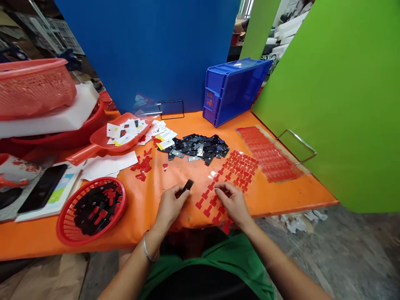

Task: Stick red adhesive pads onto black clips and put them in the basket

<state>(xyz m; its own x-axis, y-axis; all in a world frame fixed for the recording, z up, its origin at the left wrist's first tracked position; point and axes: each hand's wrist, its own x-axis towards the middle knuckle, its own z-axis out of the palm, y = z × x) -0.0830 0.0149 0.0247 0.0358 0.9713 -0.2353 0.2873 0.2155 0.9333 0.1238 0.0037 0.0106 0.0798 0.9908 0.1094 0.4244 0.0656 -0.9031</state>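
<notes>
My left hand (171,205) pinches a small black rectangular plate (188,186) just above the orange tabletop. To its right, my right hand (233,201) hovers over rows of red T-shaped stickers (239,171), thumb and fingertips brought together; whether anything sits between them is too small to make out. Beyond both hands lies a heap of black plates (200,146). A red basket (122,204) at the left holds more black plates, some bearing red pieces. Loose red stickers (143,166) are scattered between the basket and the heap.
A red scoop (81,155) full of white cards stands at the left, near a phone (43,187) and a mug (15,168). At the back is a blue crate (214,98) on its side. A red sticker sheet (268,156) lies by the green panel (343,104).
</notes>
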